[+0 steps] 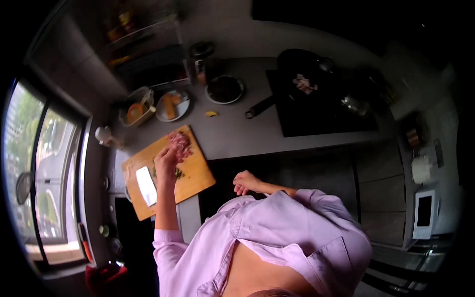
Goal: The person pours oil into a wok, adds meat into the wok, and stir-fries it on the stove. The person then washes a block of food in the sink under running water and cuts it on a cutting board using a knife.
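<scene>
My left hand (166,159) is over the wooden cutting board (197,173), its fingers closed at the near edge of a pile of raw sliced meat (180,143). A cleaver (146,185) with a wide, bright blade lies flat on the board, left of my wrist. Small green pieces (178,173) lie beside my wrist, partly hidden by it. Off the board, in front of my body, hangs my right hand (247,182). Its fingers are loosely bent and a little apart, with nothing visible in them.
On the dark cooktop (316,126) stands a pan (289,79) with pale pieces in it, its handle (261,106) pointing toward me. Behind the board are a plate with orange pieces (170,106), a basket (143,118) and a dark-filled bowl (225,101). A yellow piece (211,114) lies on the counter.
</scene>
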`<state>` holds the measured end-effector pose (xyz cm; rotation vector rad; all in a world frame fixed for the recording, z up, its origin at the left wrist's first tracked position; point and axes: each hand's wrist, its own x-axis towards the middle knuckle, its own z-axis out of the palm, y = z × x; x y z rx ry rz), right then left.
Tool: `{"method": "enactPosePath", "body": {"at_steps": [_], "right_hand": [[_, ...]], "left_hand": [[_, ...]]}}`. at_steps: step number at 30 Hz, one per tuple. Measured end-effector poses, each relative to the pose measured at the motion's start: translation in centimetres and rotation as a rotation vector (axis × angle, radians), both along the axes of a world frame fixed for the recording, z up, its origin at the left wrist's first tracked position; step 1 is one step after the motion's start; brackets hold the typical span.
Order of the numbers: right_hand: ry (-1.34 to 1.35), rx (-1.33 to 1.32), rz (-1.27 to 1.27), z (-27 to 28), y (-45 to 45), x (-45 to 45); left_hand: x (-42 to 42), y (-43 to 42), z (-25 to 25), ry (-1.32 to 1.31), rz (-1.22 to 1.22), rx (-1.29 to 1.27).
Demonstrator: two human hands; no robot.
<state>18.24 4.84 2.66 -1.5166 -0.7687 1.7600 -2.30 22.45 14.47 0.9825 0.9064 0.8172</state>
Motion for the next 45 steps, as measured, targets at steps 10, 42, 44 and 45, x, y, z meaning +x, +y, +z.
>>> {"method": "enactPosePath", "body": {"at_steps": [10,42,44,45], "right_hand": [[0.186,-0.088,-0.315,-3.4,-7.7,12.3],[-0.093,-0.088,0.373,-3.1,0.5,3.3],[-0.129,-0.071,0.413,-2.5,1.4,1.4],[-0.163,-0.051,0.422,-2.2,1.9,0.5]], "left_hand": [[30.8,-0.1,7.3,-0.017,-0.458,0.245],[-11.6,-12.4,-7.9,0.148,1.056,0.02],[-18.8,-15.6,-7.7,0.357,1.402,-0.033],[-22.4,-17.0,-8.3,0.297,1.582,-0.065]]}}
